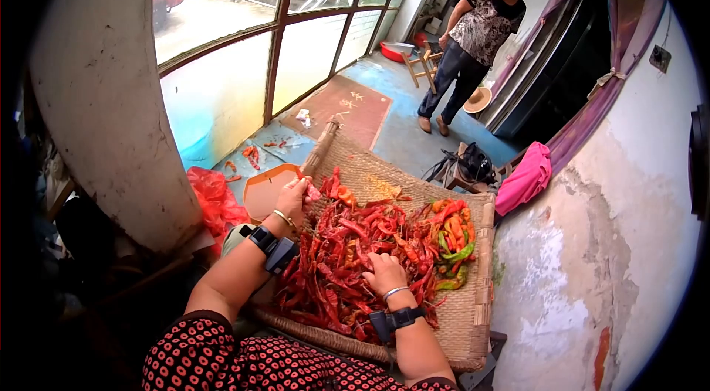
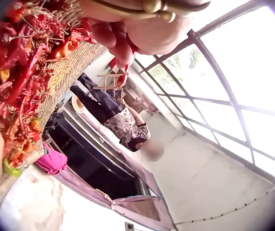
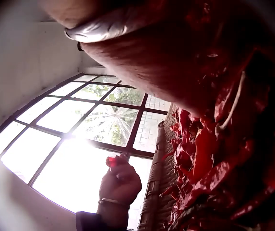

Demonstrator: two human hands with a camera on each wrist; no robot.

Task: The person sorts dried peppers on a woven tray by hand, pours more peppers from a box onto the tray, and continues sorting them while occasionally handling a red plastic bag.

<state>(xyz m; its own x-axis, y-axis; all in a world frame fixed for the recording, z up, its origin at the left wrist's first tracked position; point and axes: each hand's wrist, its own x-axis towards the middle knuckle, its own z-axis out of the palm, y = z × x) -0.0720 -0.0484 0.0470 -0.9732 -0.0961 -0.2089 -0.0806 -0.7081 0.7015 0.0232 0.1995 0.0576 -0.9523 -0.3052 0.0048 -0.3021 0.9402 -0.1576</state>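
Dried red peppers (image 1: 344,236) lie heaped on a woven tray (image 1: 473,310), with orange and green ones at its right side. My left hand (image 1: 294,199) is raised over the tray's left edge, its fingers curled round a red pepper; in the left wrist view red pepper (image 2: 123,79) shows beyond the fingers. In the right wrist view that hand (image 3: 120,185) holds a bright red piece (image 3: 111,161). My right hand (image 1: 386,274) rests on the heap, fingers pointing down among the peppers; its fingertips are hidden, so a grip cannot be made out.
An orange-rimmed container (image 1: 270,191) stands left of the tray, beside a red plastic bag (image 1: 216,202). Loose peppers (image 1: 251,157) lie on the floor. A person (image 1: 477,36) stands beyond the tray. A pink cloth (image 1: 526,178) hangs at the right.
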